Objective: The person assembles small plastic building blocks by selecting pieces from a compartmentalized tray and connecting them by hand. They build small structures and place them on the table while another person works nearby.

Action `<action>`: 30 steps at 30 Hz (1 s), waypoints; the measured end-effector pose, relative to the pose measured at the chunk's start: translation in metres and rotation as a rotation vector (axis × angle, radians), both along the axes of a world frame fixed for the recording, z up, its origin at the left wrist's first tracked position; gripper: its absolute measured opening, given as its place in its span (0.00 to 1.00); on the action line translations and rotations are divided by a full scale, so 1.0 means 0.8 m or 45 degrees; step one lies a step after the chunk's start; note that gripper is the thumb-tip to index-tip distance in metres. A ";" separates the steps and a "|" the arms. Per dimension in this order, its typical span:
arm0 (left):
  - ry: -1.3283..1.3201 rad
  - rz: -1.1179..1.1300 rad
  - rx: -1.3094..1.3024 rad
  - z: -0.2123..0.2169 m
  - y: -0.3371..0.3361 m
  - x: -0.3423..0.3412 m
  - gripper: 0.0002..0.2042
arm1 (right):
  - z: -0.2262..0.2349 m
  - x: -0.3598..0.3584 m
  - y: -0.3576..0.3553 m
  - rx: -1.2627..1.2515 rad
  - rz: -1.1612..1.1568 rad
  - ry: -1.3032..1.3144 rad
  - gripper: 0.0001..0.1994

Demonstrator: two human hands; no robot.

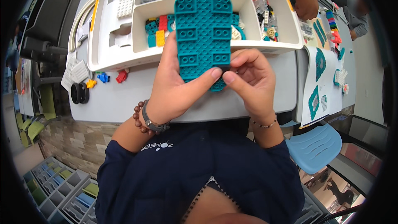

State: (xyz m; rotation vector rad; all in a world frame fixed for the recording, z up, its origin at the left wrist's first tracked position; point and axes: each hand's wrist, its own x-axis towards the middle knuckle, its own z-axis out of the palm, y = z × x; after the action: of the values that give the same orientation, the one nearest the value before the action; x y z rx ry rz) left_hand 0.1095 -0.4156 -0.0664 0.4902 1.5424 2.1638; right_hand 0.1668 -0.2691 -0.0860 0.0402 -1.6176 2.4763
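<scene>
A long teal building-brick plate assembly (204, 37) with rounded corners and raised studded blocks along both sides is held up in front of the parts tray. My left hand (176, 81) grips it from the left, thumb across its lower end and the other fingers behind. A small black piece (222, 68) sits at its lower right edge, beside my left thumb tip. At that piece my right hand (251, 74) has thumb and forefinger closed together, its other fingers curled. Whether the black piece is attached or pinched is hard to see.
The white compartment tray (112, 64) holds several loose bricks. Black wheels (79, 93) and small yellow, blue and red pieces (121, 76) lie left on the grey table (137, 105). An instruction sheet (319, 85) lies right. Another person's arm (304, 0) reaches in at the upper right.
</scene>
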 end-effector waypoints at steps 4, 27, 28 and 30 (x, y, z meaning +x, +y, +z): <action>0.036 -0.016 0.021 -0.002 -0.001 0.001 0.31 | 0.001 0.000 0.002 -0.053 0.038 -0.055 0.13; 0.399 0.238 -0.301 -0.010 -0.001 0.018 0.34 | -0.005 0.006 0.009 -0.013 0.140 -0.070 0.18; 0.436 0.253 -0.321 -0.010 -0.001 0.018 0.35 | -0.003 0.006 0.011 0.068 0.121 -0.092 0.19; 0.465 0.326 -0.316 -0.013 -0.002 0.023 0.36 | 0.005 0.004 0.017 0.220 0.104 0.057 0.16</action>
State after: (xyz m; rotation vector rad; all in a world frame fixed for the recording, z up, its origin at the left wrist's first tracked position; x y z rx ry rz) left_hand 0.1281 -0.4174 -0.0770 0.6622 2.1440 2.1037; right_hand 0.1702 -0.2552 -0.0817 0.1880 -1.8415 2.3674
